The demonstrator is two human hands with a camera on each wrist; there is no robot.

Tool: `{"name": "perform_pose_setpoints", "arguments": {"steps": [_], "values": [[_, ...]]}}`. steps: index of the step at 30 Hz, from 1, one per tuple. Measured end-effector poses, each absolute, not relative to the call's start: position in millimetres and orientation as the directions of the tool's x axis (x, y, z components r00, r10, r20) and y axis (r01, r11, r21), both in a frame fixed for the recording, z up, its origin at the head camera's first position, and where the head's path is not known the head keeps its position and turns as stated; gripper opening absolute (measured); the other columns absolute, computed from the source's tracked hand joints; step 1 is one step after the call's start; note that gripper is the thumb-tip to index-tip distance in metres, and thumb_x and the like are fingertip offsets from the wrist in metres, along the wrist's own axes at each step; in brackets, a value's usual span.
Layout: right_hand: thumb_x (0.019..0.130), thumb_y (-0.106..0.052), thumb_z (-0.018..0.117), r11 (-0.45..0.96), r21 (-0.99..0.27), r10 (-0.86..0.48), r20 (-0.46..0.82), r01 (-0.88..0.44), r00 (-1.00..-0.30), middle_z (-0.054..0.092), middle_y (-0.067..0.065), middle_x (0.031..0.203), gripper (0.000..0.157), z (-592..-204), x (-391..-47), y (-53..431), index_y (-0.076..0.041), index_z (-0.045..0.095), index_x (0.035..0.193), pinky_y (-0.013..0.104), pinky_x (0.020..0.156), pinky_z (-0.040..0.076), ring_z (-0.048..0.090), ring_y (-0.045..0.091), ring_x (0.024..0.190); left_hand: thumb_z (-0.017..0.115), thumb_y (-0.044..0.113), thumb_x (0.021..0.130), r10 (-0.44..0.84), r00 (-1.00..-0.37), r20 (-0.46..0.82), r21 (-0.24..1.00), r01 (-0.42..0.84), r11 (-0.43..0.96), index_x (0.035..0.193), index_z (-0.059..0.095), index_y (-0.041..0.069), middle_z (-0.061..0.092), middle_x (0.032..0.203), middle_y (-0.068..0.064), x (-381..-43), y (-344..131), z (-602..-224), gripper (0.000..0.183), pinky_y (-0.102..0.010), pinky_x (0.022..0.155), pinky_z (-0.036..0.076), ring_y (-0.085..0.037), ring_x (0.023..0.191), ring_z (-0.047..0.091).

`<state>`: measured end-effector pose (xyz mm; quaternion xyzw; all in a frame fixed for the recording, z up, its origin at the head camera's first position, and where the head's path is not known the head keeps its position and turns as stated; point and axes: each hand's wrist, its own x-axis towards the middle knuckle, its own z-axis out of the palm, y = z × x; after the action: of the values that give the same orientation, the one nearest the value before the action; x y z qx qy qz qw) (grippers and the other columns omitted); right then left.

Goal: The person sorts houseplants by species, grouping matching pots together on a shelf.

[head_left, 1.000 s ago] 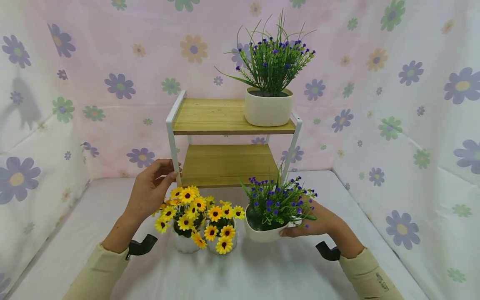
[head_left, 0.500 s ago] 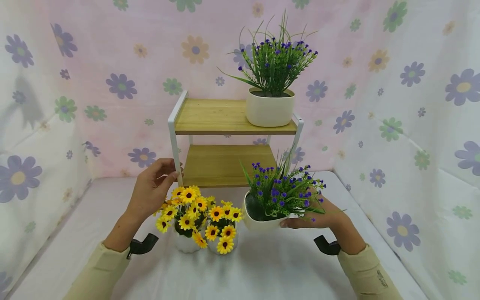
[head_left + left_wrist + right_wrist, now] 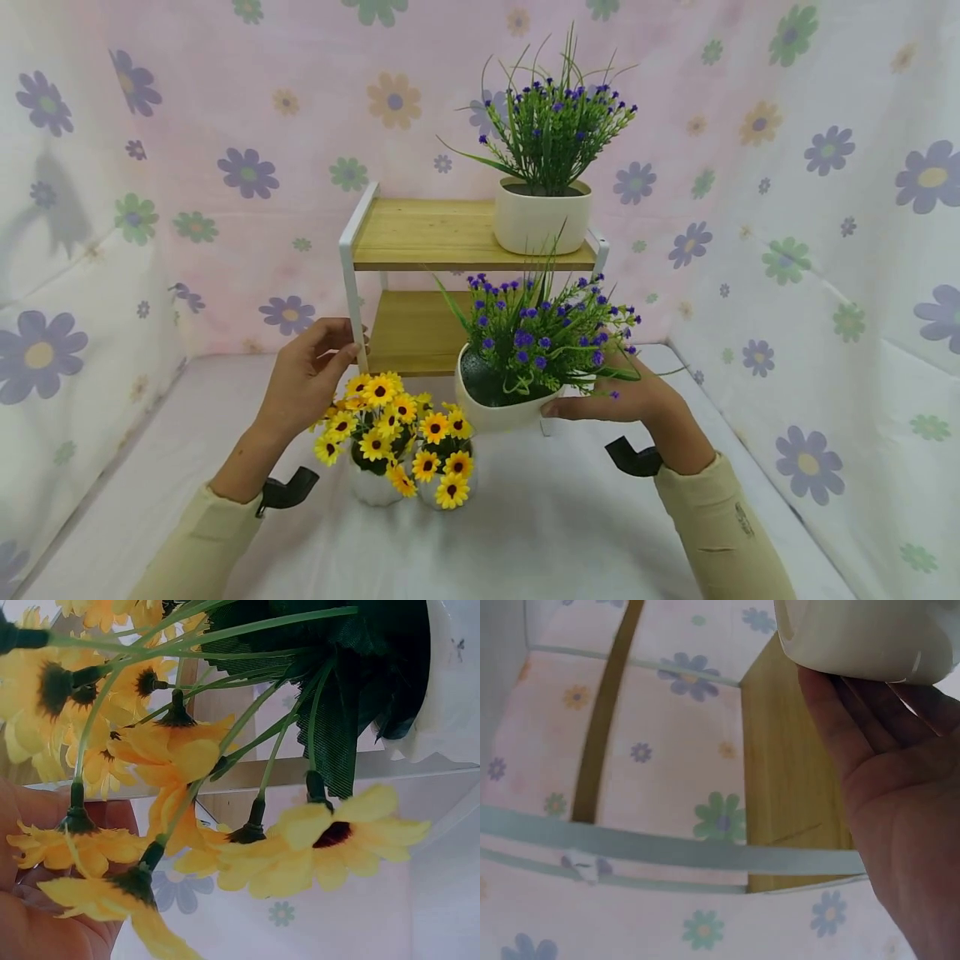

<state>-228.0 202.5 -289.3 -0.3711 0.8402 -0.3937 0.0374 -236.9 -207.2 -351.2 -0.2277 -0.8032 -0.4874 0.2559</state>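
Observation:
My right hand (image 3: 630, 396) grips a white oval flowerpot (image 3: 510, 415) with artificial purple flowers and green grass blades, thumb at its front. The pot is lifted and tilted toward me, in front of the lower board (image 3: 420, 329) of a two-tier shelf. In the right wrist view the fingers (image 3: 836, 724) lie under the pot (image 3: 877, 637). My left hand (image 3: 303, 379) holds the shelf's white left post (image 3: 355, 312) between thumb and fingers. Yellow artificial flowers (image 3: 337, 832) partly cover that hand in the left wrist view.
A second purple-flowered pot (image 3: 542, 218) stands at the right of the wooden top board (image 3: 427, 229). Two pots of yellow flowers (image 3: 378, 417) (image 3: 446, 462) stand on the white tabletop (image 3: 540, 533) before the shelf. Flower-printed cloth surrounds the table on several sides.
The right hand has raised the purple-flowered pot from near the tabletop, and shifted it forward and slightly left toward the lower board. My left hand has stayed at the post.

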Motion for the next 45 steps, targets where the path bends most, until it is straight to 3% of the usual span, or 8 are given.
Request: {"name": "perform_pose_setpoints", "arguments": {"steps": [3, 8, 13, 20, 27, 31, 35, 45], "values": [[0.078, -0.017, 0.087, 0.307, -0.649, -0.666, 0.376, -0.696, -0.645, 0.047, 0.006, 0.149, 0.085, -279, -231, 195, -0.010, 0.041, 0.149, 0.048, 0.109, 0.042, 0.042, 0.027, 0.138, 0.060, -0.001, 0.098, 0.113, -0.769, 0.629, 0.669, 0.609, 0.425, 0.126, 0.060, 0.006, 0.066, 0.112, -0.007, -237, -207, -352, 0.029, -0.013, 0.082, 0.054, -0.015, 0.098, 0.066], [0.082, -0.035, 0.081, 0.455, -0.623, -0.592, 0.323, -0.637, -0.739, 0.040, -0.002, 0.155, 0.087, -259, -229, 186, -0.021, 0.035, 0.154, 0.057, 0.108, 0.041, 0.040, 0.024, 0.141, 0.060, -0.002, 0.097, 0.107, -0.777, 0.620, 0.674, 0.597, 0.435, 0.127, 0.060, 0.006, 0.066, 0.113, -0.008, -237, -207, -353, 0.030, -0.012, 0.082, 0.053, -0.017, 0.099, 0.066], [0.082, -0.047, 0.078, 0.504, -0.637, -0.554, 0.279, -0.583, -0.784, 0.045, 0.005, 0.152, 0.084, -239, -228, 178, -0.015, 0.042, 0.151, 0.060, 0.108, 0.040, 0.043, 0.030, 0.139, 0.059, 0.001, 0.099, 0.112, -0.779, 0.617, 0.673, 0.597, 0.437, 0.126, 0.060, 0.008, 0.066, 0.113, -0.006, -236, -207, -352, 0.028, -0.013, 0.083, 0.053, -0.014, 0.098, 0.066], [0.089, -0.032, 0.077, 0.201, -0.634, -0.655, 0.480, -0.747, -0.583, 0.042, 0.007, 0.155, 0.079, -220, -240, 160, -0.007, 0.036, 0.152, 0.045, 0.118, 0.032, 0.037, 0.022, 0.145, 0.059, 0.003, 0.099, 0.117, -0.772, 0.625, 0.668, 0.607, 0.432, 0.126, 0.060, 0.004, 0.066, 0.112, -0.006, -236, -207, -350, 0.027, -0.014, 0.084, 0.054, -0.015, 0.097, 0.067], [0.093, -0.033, 0.071, 0.210, -0.640, -0.623, 0.495, -0.739, -0.606, 0.043, 0.002, 0.153, 0.074, -202, -246, 137, -0.012, 0.035, 0.153, 0.038, 0.116, 0.036, 0.042, 0.018, 0.141, 0.059, 0.003, 0.099, 0.114, -0.778, 0.617, 0.682, 0.602, 0.416, 0.125, 0.060, 0.005, 0.066, 0.113, -0.007, -237, -207, -350, 0.026, -0.014, 0.084, 0.054, -0.017, 0.098, 0.067], [0.094, -0.042, 0.068, 0.129, -0.602, -0.643, 0.554, -0.788, -0.528, 0.053, 0.004, 0.143, 0.070, -192, -256, 121, -0.011, 0.039, 0.149, 0.041, 0.106, 0.048, 0.057, 0.019, 0.128, 0.060, 0.002, 0.099, 0.116, -0.778, 0.617, 0.688, 0.605, 0.400, 0.125, 0.060, 0.005, 0.066, 0.113, -0.007, -236, -207, -350, 0.026, -0.014, 0.085, 0.054, -0.017, 0.099, 0.067], [0.096, -0.030, 0.067, 0.107, -0.563, -0.644, 0.589, -0.820, -0.488, 0.057, 0.005, 0.138, 0.060, -186, -266, 108, -0.008, 0.042, 0.147, 0.037, 0.101, 0.052, 0.060, 0.017, 0.122, 0.059, 0.002, 0.099, 0.122, -0.773, 0.623, 0.686, 0.614, 0.390, 0.125, 0.060, 0.004, 0.066, 0.114, -0.008, -237, -207, -350, 0.026, -0.014, 0.085, 0.054, -0.017, 0.099, 0.067], [0.098, -0.035, 0.063, 0.279, -0.638, -0.582, 0.482, -0.718, -0.655, 0.058, -0.001, 0.133, 0.053, -175, -284, 92, -0.014, 0.044, 0.142, 0.029, 0.097, 0.053, 0.058, 0.010, 0.123, 0.059, 0.003, 0.099, 0.126, -0.767, 0.629, 0.671, 0.618, 0.410, 0.124, 0.060, 0.006, 0.067, 0.111, -0.008, -238, -209, -352, 0.025, -0.015, 0.084, 0.054, -0.012, 0.098, 0.067]]}}
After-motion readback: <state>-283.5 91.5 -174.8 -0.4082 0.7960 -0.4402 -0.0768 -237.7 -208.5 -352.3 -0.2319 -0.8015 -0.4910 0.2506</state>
